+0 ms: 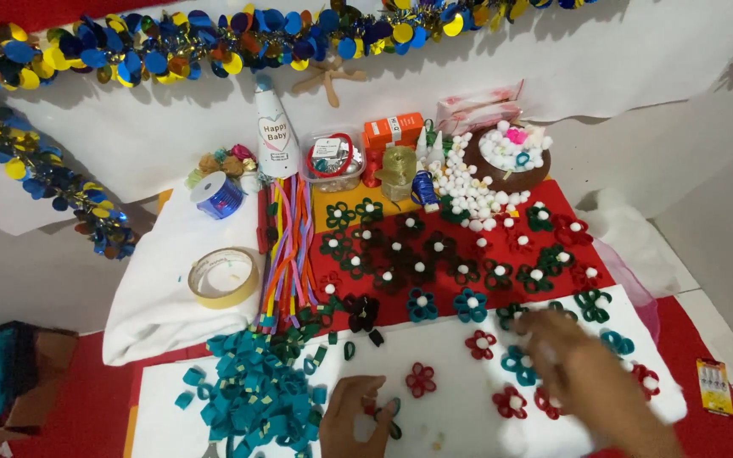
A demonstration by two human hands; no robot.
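My left hand [354,417] rests at the bottom centre on the white sheet [451,339], fingers curled around a small dark looped piece beside the heap of teal loops [252,386]. A red paper flower [421,379] lies just right of it. My right hand [574,373] is blurred at the lower right, reaching over red and teal paper flowers with white pompom centres [511,401]; whether it holds anything is unclear. Further back, rows of dark red and green flowers [434,254] cover a red mat.
A bundle of coloured pipe cleaners [290,254] and a roll of tape [223,276] lie to the left. White pompoms [468,191] spill from a brown bowl [511,157] at the back, near a white cone, orange box and ribbon spools. Tinsel hangs on the wall.
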